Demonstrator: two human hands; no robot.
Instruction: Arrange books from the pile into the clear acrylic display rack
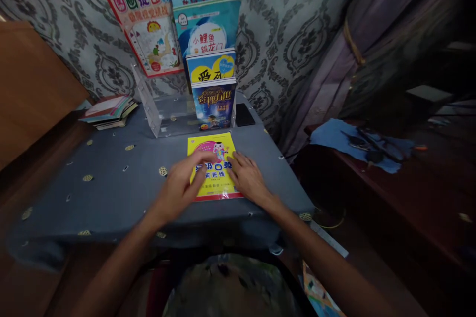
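Note:
A thin yellow children's book [213, 147] lies flat on the grey-blue tablecloth [122, 178], its cover up. My left hand [183, 183] rests on the book's left side with fingers stretched across the cover. My right hand [248, 177] lies flat on its right edge, fingers spread. Neither hand holds anything. Just behind the book stands a clear acrylic rack [163, 109] with several books stepped upright in it, the front one dark blue [213, 104].
A small stack of books [109, 111] lies at the table's back left. A black phone-like slab [244, 114] sits right of the rack. A dark wooden side surface with a blue cloth [357, 146] is to the right. Patterned wallpaper and a curtain stand behind.

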